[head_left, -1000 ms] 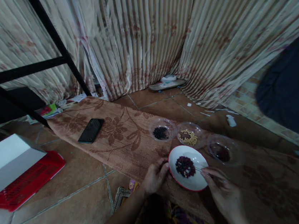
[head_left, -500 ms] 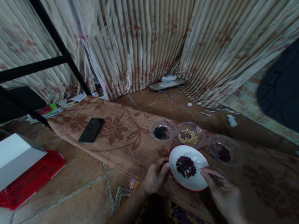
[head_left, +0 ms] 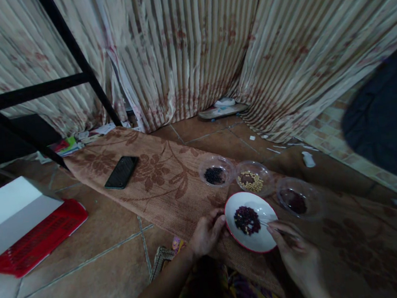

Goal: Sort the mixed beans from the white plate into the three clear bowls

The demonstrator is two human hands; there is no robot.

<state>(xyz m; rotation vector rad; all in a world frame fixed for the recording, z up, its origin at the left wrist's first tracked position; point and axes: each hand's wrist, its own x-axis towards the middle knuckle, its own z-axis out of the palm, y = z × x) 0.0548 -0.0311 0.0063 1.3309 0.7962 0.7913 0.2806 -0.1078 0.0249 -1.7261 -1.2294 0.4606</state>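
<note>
A white bowl [head_left: 265,244] with a red rim holds a heap of dark red and black beans [head_left: 246,220] with a few pale ones among them. My left hand [head_left: 209,234] grips the bowl's left rim between thumb and fingers. Pinched in my right hand [head_left: 298,252] are thin metal tweezers [head_left: 265,223], their tips at the right side of the heap. Just beyond the bowl stand three clear plastic bowls: one with black beans [head_left: 214,176], one with yellow beans [head_left: 250,182], and one with dark red beans [head_left: 297,203].
A patterned brown cloth [head_left: 176,204] covers the long surface under the bowls. On it, to the left, lies a black phone [head_left: 121,172]. A white and red box [head_left: 31,225] sits on the tiled floor. Behind are striped curtains [head_left: 180,50] and a skateboard [head_left: 221,111].
Almost nothing differs. The tweezers and both hands keep nearly the same place at the bowl, and the beans in the heap look slightly shifted.
</note>
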